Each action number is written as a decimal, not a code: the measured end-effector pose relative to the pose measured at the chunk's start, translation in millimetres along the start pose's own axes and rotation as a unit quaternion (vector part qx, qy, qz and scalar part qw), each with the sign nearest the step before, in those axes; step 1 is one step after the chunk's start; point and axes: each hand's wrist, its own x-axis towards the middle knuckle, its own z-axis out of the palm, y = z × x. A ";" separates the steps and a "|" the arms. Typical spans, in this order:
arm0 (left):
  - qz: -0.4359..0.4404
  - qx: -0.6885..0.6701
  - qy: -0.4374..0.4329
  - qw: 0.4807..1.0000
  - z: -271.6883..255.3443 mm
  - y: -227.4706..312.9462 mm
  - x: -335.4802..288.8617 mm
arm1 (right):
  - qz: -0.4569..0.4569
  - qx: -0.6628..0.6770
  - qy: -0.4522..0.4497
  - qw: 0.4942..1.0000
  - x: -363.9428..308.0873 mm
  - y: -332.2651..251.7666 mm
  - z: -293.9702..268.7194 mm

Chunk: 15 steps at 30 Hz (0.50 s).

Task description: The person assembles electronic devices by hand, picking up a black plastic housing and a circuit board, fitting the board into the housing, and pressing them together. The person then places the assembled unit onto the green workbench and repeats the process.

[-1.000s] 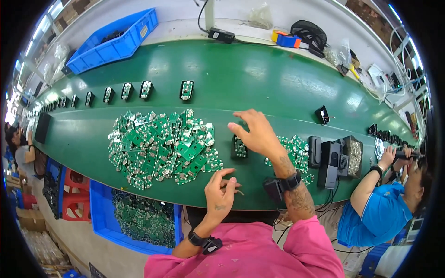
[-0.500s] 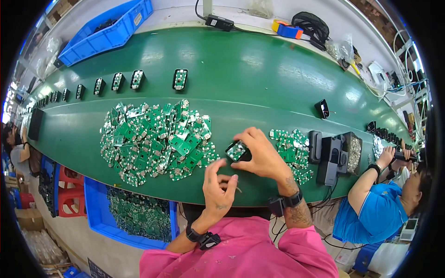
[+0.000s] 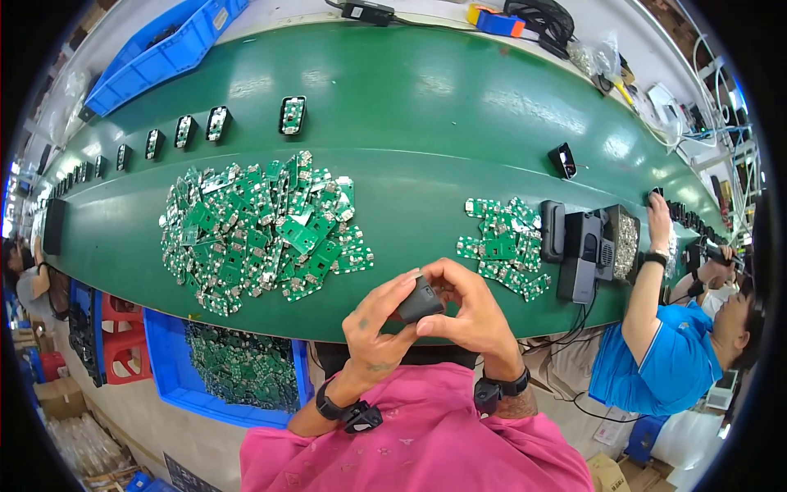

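Observation:
Between my two hands is a small black plastic housing (image 3: 420,302), its closed dark side turned up and its inside hidden. My left hand (image 3: 381,324) grips it from the left, fingers along its upper edge. My right hand (image 3: 469,307) closes on it from the right, thumb at the lower edge. Left of my hands lies a big heap of green circuit boards (image 3: 246,234). A smaller heap of circuit boards (image 3: 502,246) lies to the right. One black housing (image 3: 563,161), tilted with a wire showing, stands farther right on the green table (image 3: 410,180).
Housings with boards (image 3: 218,125) stand in a row toward the far left. A blue crate (image 3: 156,61) sits at the back left; a blue bin (image 3: 172,381) of boards is below the table edge. Dark devices (image 3: 580,254) with cables stand right, near a co-worker in blue (image 3: 656,369).
My left hand has come over to grip the housing with my right. The housing is nearer to me and turned, its board side out of sight. The co-worker's arm reaches farther forward.

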 end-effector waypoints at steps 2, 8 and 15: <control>0.034 0.012 0.001 0.999 0.9 2.0 -0.2 | -0.013 -0.006 -0.001 1.000 -3.4 -4.8 0.0; -0.324 -0.658 0.050 0.677 -12.9 14.0 6.3 | -0.029 0.147 0.016 0.989 -21.5 -26.1 14.6; -0.402 -0.716 0.110 0.560 -6.1 22.2 16.5 | -0.024 0.323 0.016 0.946 -18.4 -29.8 25.0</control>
